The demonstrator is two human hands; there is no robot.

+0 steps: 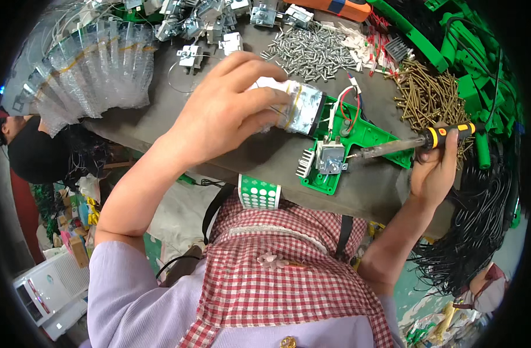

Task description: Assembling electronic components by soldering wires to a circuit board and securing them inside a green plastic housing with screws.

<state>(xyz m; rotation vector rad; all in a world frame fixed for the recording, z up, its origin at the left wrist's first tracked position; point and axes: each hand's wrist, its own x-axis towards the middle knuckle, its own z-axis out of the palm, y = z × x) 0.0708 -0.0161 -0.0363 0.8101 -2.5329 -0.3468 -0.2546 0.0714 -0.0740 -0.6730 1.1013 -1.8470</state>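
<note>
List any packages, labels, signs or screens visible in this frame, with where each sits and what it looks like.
Roll of sticker labels: at the table's near edge, by the person's chest; white strip with green dots.
Stack of clear plastic bags: far left of the table; fanned, transparent, with yellowish bands.
Wrapped silver part: under the left hand; clear film with a yellow band.
No signs or screens show.

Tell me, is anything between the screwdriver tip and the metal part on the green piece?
Nothing visible. The screwdriver in the right hand reaches straight to the metal part on the green housing.
</note>
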